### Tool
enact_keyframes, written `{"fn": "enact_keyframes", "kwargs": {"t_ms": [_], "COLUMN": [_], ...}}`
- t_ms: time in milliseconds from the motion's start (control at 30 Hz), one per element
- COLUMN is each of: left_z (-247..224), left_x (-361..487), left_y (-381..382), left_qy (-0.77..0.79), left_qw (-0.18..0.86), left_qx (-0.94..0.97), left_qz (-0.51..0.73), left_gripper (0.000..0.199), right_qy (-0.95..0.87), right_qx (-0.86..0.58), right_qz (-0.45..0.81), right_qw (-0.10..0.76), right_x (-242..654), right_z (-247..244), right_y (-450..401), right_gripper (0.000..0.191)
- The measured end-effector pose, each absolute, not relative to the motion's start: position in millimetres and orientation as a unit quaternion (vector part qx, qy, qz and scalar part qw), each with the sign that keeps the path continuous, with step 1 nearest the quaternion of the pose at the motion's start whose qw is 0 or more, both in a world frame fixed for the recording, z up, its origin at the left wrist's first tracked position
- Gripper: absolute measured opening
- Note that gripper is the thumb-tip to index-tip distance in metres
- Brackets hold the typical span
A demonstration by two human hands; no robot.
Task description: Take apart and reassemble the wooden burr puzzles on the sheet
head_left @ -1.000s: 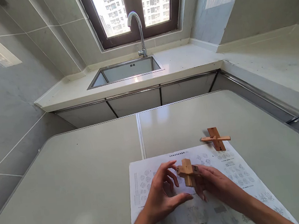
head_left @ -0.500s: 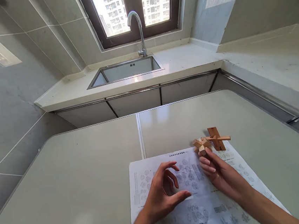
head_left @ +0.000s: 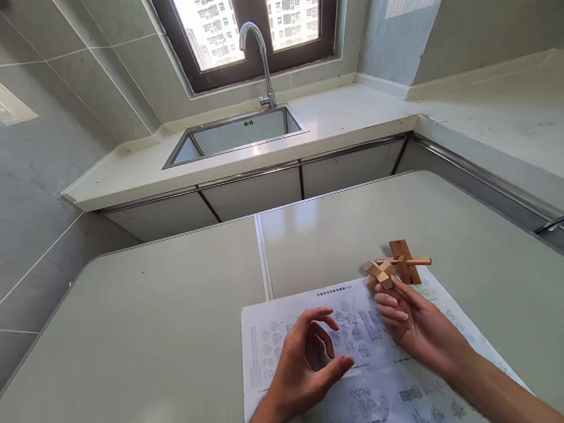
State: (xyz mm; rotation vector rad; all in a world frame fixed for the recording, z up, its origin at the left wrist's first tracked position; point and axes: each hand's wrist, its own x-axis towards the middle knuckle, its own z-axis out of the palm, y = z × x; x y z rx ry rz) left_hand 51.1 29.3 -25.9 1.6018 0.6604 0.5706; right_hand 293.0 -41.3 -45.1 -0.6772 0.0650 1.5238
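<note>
My right hand [head_left: 419, 321] pinches a pale wooden burr puzzle [head_left: 382, 274] made of crossed blocks, thumb and fingertips at its near side. Just behind the puzzle lies a reddish-brown flat wooden piece [head_left: 405, 263] with dark marks, crossed by a thin wooden stick [head_left: 422, 261]; the puzzle hides part of the stick. My left hand [head_left: 304, 365] is empty, its fingers curved and held apart from the thumb, above a printed sheet [head_left: 315, 304]. Rows of small diagrams cover that sheet, and both hands hide parts of it.
The sheet lies on a pale table [head_left: 172, 315] with a seam [head_left: 262, 253] across it. Beyond the table's far edge stand a counter [head_left: 352, 108] with a sink [head_left: 239, 136], a tall faucet [head_left: 262, 60] and a window. Another counter [head_left: 512, 116] runs along the right.
The burr puzzle has turned slightly in my right hand, showing different block faces. My left hand keeps nearly the same pose. The whole view has shifted a little.
</note>
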Motion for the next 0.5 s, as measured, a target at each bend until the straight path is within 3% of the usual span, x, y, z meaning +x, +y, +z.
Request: {"fn": "enact_keyframes", "kwargs": {"t_ms": [500], "left_z": [-21.1], "left_x": [51.2], "left_y": [29.3], "left_qy": [0.276], "left_qw": [0.604], "left_qx": [0.710], "left_qz": [0.235], "left_gripper": [0.054], "right_qy": [0.051], "right_qx": [-0.267], "right_qz": [0.683], "right_qw": [0.678], "right_x": [289.6], "right_z": [-42.5], "right_y": [-42.8], "right_gripper": [0.028]}}
